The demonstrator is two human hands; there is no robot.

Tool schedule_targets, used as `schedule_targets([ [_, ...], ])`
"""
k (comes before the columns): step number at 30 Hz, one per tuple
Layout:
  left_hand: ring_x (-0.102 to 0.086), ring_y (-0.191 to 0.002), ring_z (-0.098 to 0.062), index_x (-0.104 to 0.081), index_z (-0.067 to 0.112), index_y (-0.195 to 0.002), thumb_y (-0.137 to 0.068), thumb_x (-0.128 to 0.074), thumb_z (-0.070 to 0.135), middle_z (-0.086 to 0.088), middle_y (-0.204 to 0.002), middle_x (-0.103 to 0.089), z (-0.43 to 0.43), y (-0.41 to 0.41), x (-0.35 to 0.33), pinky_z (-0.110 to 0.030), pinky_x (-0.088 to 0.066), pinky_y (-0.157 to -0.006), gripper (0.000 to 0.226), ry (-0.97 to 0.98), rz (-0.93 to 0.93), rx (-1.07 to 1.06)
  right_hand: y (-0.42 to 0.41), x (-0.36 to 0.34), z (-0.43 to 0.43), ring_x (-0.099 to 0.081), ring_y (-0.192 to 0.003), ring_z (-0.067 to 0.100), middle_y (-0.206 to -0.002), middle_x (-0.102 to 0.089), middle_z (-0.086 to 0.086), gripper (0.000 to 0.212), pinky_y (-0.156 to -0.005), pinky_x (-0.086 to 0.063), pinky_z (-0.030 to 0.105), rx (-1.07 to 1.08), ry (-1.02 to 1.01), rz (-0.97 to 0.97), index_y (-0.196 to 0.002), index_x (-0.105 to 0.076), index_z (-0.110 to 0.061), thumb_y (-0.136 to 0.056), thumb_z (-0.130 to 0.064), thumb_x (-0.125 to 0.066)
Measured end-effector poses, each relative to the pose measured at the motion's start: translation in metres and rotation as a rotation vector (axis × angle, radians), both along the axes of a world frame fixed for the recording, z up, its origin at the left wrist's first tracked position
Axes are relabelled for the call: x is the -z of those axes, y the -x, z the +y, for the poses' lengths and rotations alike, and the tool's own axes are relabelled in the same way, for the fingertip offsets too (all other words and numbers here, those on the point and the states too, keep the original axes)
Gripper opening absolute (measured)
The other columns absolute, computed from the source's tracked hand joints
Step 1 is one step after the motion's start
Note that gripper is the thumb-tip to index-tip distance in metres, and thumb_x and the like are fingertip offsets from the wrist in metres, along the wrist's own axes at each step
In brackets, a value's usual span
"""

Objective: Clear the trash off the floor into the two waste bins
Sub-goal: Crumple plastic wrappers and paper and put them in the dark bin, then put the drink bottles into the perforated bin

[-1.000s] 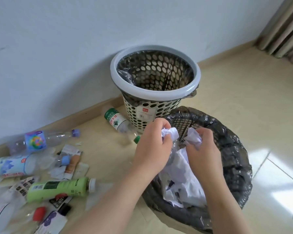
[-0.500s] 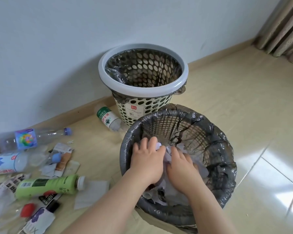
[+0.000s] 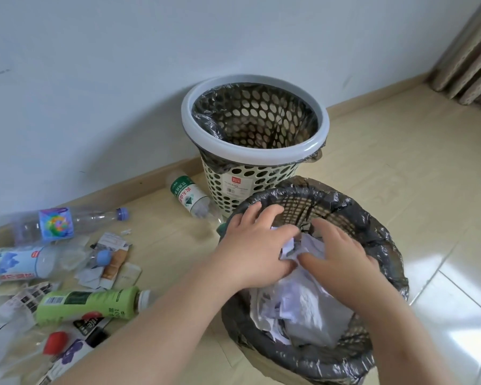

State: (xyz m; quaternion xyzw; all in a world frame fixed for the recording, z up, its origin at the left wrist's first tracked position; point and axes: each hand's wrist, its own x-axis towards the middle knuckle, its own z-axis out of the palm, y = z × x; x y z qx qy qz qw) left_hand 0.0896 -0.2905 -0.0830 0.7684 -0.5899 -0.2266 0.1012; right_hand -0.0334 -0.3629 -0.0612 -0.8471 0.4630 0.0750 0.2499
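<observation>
My left hand point(image 3: 256, 245) and my right hand point(image 3: 342, 254) are both over the near bin point(image 3: 386, 237), the woven one with the black liner. The fingers point(image 3: 272, 215) of both hands are spread and nearly straight. They grip nothing; they lie flat on the crumpled white paper point(image 3: 303, 304) and push on it. I think I hold them this way because loose paper takes much room and springs up, so a wide flat hand packs it better than a pinch would. The paper is inside this bin, piled almost to the rim on my side. My two hands touch the top of the pile, close beside each other.

The far bin point(image 3: 206, 140), with the grey rim and round holes, stands near the wall point(image 3: 95, 79), just behind the near one. What I can see of its inside looks bare. I judge that paper goes to the near bin and the bottles are meant for the far one. They lie on the floor point(image 3: 372, 168) at my left: the water bottle point(image 3: 189, 197) just beside the foot of the far bin, the clear bottle point(image 3: 59, 223) along the wall, the blue and white bottle point(image 3: 14, 262), and the green bottle point(image 3: 89, 302) nearest my left arm. Paper scraps point(image 3: 111, 262) lie between them. By my judgement the task is only begun.
</observation>
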Motion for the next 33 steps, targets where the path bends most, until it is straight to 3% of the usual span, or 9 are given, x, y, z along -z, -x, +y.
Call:
schedule_targets([
  [4,-0.038,-0.126,-0.012,-0.046,0.032,-0.127,-0.091,-0.049,0.028,0.010,-0.134,-0.042,0.023,-0.033,-0.031,-0.038,-0.034,-0.106,0.036,0.196,0.153,-0.066,-0.030,-0.030,0.011,-0.042,-0.127,0.020,-0.140,-0.044,-0.008,0.053,-0.107,-0.032,0.046,-0.081,0.060,-0.227,-0.137,-0.034,-0.033,-0.087,-0.029,-0.050],
  [8,-0.057,-0.105,-0.011,-0.054,0.030,-0.117,-0.094,-0.048,0.023,0.009,-0.116,-0.059,0.061,-0.084,-0.048,-0.029,-0.044,-0.092,0.025,0.203,0.196,-0.307,-0.085,-0.041,0.031,-0.050,-0.095,0.019,-0.122,-0.055,-0.005,0.041,-0.096,-0.042,0.041,-0.221,0.072,-0.365,-0.130,-0.045,-0.027,-0.089,-0.023,-0.048],
  [11,-0.058,-0.105,-0.016,-0.058,0.025,-0.115,-0.094,-0.047,0.019,0.004,-0.110,-0.063,0.089,-0.122,-0.036,-0.024,-0.042,-0.086,0.025,0.231,0.162,-0.507,-0.130,-0.033,0.054,-0.051,-0.112,0.018,-0.125,-0.056,-0.003,0.037,-0.096,-0.040,0.034,-0.294,0.048,-0.400,-0.127,-0.050,-0.025,-0.091,-0.022,-0.048],
  [13,-0.058,-0.106,-0.020,-0.059,0.022,-0.115,-0.094,-0.045,0.016,0.000,-0.114,-0.064,0.114,-0.148,-0.013,-0.024,-0.041,-0.085,0.026,0.202,0.107,-0.623,-0.161,-0.013,0.074,-0.052,-0.112,0.020,-0.125,-0.057,0.000,0.034,-0.092,-0.042,0.031,-0.360,0.013,-0.349,-0.125,-0.052,-0.023,-0.091,-0.022,-0.047],
  [17,-0.056,-0.107,-0.022,-0.056,0.023,-0.119,-0.094,-0.039,0.014,-0.002,-0.121,-0.060,0.156,-0.177,0.040,-0.028,-0.042,-0.084,0.031,0.038,0.079,-0.741,-0.193,0.037,0.097,-0.052,-0.113,0.024,-0.130,-0.053,0.004,0.036,-0.095,-0.046,0.040,-0.398,-0.092,-0.161,-0.128,-0.049,-0.021,-0.091,-0.022,-0.045],
  [23,-0.053,-0.113,-0.017,-0.049,0.028,-0.125,-0.080,-0.064,0.030,0.003,-0.125,-0.054,0.199,-0.172,0.105,-0.033,-0.045,-0.093,0.047,-0.219,0.175,-0.502,-0.197,0.113,0.122,-0.054,-0.112,0.027,-0.137,-0.045,0.006,0.045,-0.094,-0.047,0.039,-0.361,-0.249,0.066,-0.135,-0.041,-0.021,-0.090,-0.020,-0.045],
  [27,-0.037,-0.128,-0.023,-0.036,0.031,-0.136,-0.073,-0.070,0.038,0.001,-0.136,-0.042,0.209,-0.154,0.139,-0.040,-0.028,-0.106,0.072,-0.453,0.054,-0.292,-0.188,0.150,0.141,-0.049,-0.120,0.027,-0.139,-0.041,0.009,0.052,-0.099,-0.042,0.038,-0.338,-0.323,0.107,-0.138,-0.037,-0.021,-0.088,-0.017,-0.045],
  [30,-0.039,-0.126,-0.023,-0.035,0.030,-0.137,-0.079,-0.062,0.039,-0.001,-0.132,-0.048,0.211,-0.144,0.158,-0.045,-0.017,-0.109,0.064,-0.448,-0.111,-0.314,-0.185,0.162,0.151,-0.048,-0.121,0.024,-0.137,-0.042,0.007,0.055,-0.097,-0.043,0.034,-0.316,-0.361,0.068,-0.139,-0.037,-0.021,-0.085,-0.017,-0.049],
  [33,-0.042,-0.123,-0.025,-0.039,0.029,-0.134,-0.083,-0.056,0.035,-0.002,-0.129,-0.051,0.209,-0.141,0.167,-0.043,-0.019,-0.107,0.053,-0.385,-0.162,-0.361,-0.181,0.168,0.156,-0.051,-0.113,0.016,-0.126,-0.050,0.002,0.056,-0.088,-0.041,0.024,-0.347,-0.471,0.020,-0.134,-0.043,-0.021,-0.081,-0.016,-0.061],
])
